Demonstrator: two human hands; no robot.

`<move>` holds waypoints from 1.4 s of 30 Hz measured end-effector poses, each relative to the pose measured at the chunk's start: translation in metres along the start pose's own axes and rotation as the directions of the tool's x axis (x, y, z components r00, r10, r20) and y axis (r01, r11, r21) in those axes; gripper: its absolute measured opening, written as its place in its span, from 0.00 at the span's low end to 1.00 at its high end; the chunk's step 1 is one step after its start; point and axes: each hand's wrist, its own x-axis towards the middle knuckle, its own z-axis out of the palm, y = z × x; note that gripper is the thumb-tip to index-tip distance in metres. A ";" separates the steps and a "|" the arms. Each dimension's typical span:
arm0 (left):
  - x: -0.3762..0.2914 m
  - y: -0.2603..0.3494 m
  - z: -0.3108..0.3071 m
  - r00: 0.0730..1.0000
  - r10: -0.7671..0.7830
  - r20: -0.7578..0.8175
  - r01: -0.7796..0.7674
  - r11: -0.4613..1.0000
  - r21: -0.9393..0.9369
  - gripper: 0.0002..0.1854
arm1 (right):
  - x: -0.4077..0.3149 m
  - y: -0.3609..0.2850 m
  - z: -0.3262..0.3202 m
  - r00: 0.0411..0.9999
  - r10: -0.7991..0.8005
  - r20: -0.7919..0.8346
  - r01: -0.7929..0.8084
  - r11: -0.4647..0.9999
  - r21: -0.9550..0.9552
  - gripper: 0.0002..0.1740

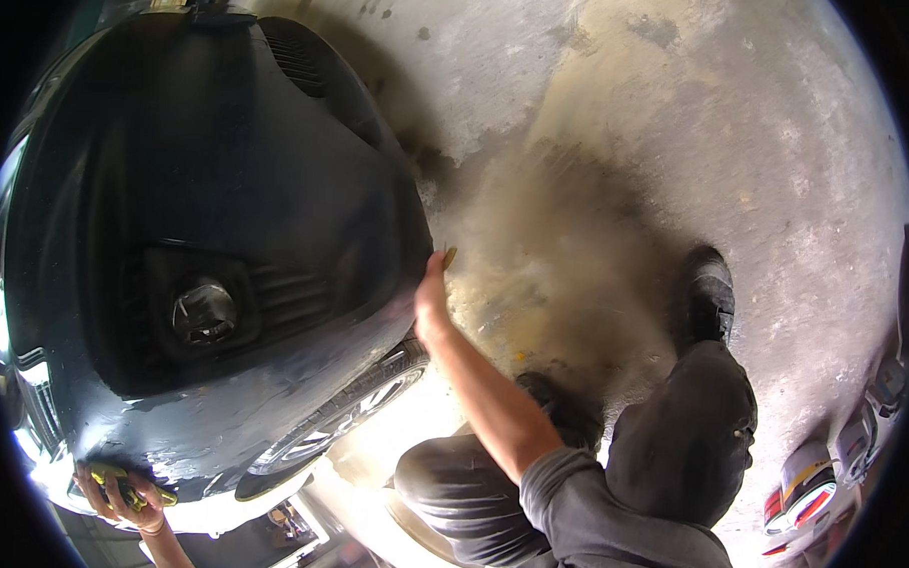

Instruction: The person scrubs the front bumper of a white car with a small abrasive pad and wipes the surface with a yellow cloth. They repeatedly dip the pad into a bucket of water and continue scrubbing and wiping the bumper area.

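Observation:
In front of me is the dark front bumper [278, 173] of a car, with a round fog lamp [204, 310] set in a ribbed recess. My left hand [126, 494], at the lower left, has its fingers wrapped over a yellow-and-dark object [117, 486] pressed against the glossy bumper corner; what it is cannot be made out. My right hand [431, 302] lies at the bumper's lower edge, its fingers partly hidden. A small yellowish piece [450, 258] shows by its fingertips. Whether that hand holds it is unclear.
A front wheel [329, 422] sits below the bumper corner. Stained concrete floor [730, 143] stretches to the right. My dark shoe [711, 293] and bent knees are close by. Several containers, including a tin [808, 484], stand at the right rim.

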 end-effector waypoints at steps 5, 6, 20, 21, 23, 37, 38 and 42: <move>0.003 0.002 -0.002 1.000 0.006 0.004 -0.006 1.000 0.010 0.22 | 0.037 -0.008 -0.008 0.984 -0.089 -0.156 0.013 0.900 -0.435 0.44; 0.005 0.002 -0.004 1.000 0.000 0.000 0.000 0.999 -0.044 0.21 | 0.038 -0.009 -0.008 0.993 -0.059 -0.105 0.007 0.898 -0.439 0.42; 0.014 0.010 -0.001 1.000 0.008 -0.025 -0.009 0.999 -0.034 0.22 | 0.009 0.017 -0.014 0.996 0.000 -0.086 -0.020 0.972 -0.236 0.47; 0.013 0.011 0.000 0.999 -0.006 -0.048 0.004 0.999 -0.047 0.21 | -0.005 0.024 -0.005 0.981 -0.164 -0.101 0.129 0.948 -0.290 0.48; 0.013 0.010 0.002 0.998 0.007 -0.061 -0.008 1.000 -0.012 0.23 | -0.053 0.044 0.016 0.976 -0.186 -0.112 0.161 0.967 -0.199 0.51; 0.005 0.005 0.003 0.998 0.001 -0.060 -0.001 1.000 -0.006 0.23 | -0.029 -0.001 0.007 0.993 0.121 -0.016 -0.118 0.985 0.128 0.47; 0.005 0.005 0.003 0.998 0.002 -0.056 -0.003 1.000 -0.019 0.23 | -0.037 -0.001 0.010 0.987 0.115 -0.112 -0.113 0.993 0.023 0.46; 0.008 0.009 0.003 0.998 -0.008 -0.066 0.006 0.999 -0.031 0.23 | -0.036 0.009 0.010 0.995 0.097 -0.023 -0.093 0.988 0.125 0.44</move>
